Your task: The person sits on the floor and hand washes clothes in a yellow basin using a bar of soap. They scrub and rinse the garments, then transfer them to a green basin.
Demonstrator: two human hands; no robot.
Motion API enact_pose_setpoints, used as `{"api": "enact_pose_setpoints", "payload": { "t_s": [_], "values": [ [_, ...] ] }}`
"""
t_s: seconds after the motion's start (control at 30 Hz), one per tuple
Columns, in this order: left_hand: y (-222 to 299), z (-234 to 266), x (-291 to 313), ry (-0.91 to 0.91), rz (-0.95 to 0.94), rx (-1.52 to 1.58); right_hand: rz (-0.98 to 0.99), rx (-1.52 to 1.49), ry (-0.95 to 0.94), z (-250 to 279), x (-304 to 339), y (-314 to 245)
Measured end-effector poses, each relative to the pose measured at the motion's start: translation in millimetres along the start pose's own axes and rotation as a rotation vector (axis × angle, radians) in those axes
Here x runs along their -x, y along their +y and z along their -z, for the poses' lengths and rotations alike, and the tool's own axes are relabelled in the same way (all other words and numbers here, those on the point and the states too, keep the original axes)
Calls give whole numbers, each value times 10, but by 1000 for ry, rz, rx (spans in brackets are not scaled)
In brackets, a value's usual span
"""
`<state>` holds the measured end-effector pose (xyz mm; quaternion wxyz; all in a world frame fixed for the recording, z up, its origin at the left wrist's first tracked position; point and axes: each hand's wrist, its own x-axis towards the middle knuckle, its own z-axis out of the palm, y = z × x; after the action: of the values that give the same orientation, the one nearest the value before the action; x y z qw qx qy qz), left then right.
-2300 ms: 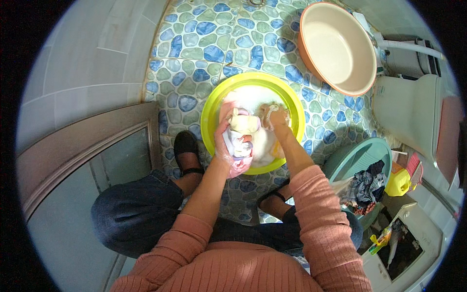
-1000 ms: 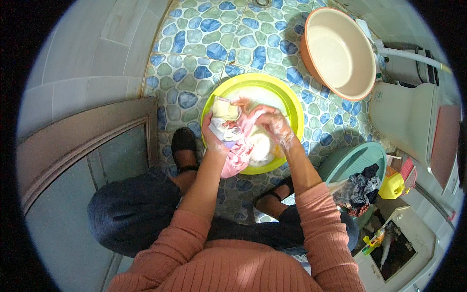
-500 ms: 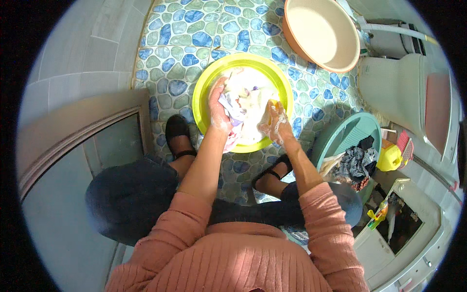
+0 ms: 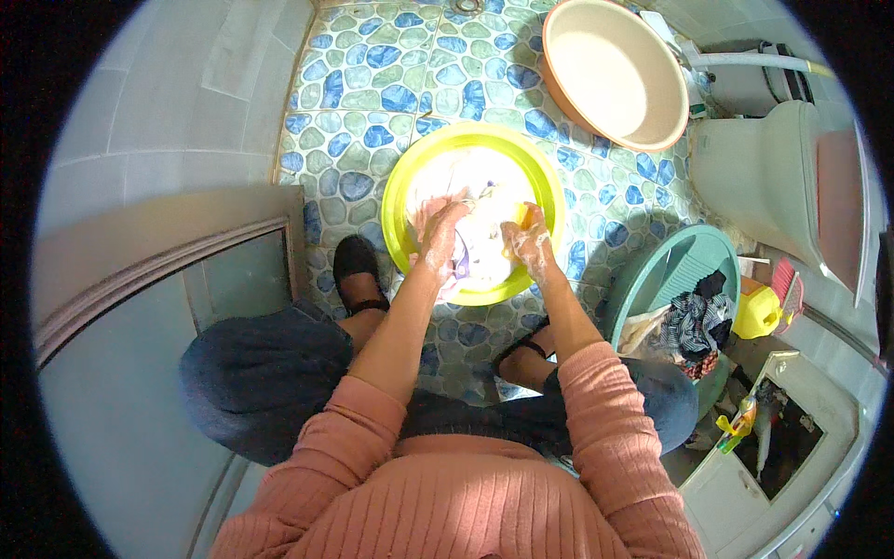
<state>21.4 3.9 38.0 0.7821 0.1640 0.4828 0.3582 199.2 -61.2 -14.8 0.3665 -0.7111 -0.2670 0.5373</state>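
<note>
A yellow-green basin (image 4: 396,177) stands on the floor in front of me, with a wet, pale printed garment (image 4: 475,210) bunched inside. Suds and glare wash out much of its detail. At the basin's left side my left hand (image 4: 442,238), wet and foamy, is closed on a fold of the cloth. Across from it my right hand (image 4: 528,244), covered in lather, grips a small yellow block (image 4: 530,215). The fingers partly hide that block, so I cannot tell whether it is soap or a brush. Both hands work low over the cloth, a short gap between them.
A larger orange-rimmed basin (image 4: 615,70) sits at the far right, beside a toilet (image 4: 750,154). Nearer on the right, a green tub (image 4: 643,270) holds dark and patterned clothes (image 4: 694,321). Beside it stands a yellow jug (image 4: 756,309). A door (image 4: 121,391) borders the left.
My left hand has moved right and inward over the cloth, closer to the right hand. The right hand still grips the yellow block. The view has shifted slightly.
</note>
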Motion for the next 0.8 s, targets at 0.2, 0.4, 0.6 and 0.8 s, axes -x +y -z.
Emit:
{"api": "enact_pose_setpoints", "payload": {
  "t_s": [0.2, 0.4, 0.6, 0.8],
  "values": [
    [395, -392, 191, -92, -15, 301, 77, 249, 129, -114, 112, -135],
    [29, -163, -54, 119, 147, 86, 138, 487, 281, -96, 74, 21],
    [85, -27, -16, 14, 122, 496, -29, -280, 127, -188, 391, -1005],
    [238, -380, 270, 56, 62, 554, 662, 786, 42, -406, 945, -1607]
  ]
}}
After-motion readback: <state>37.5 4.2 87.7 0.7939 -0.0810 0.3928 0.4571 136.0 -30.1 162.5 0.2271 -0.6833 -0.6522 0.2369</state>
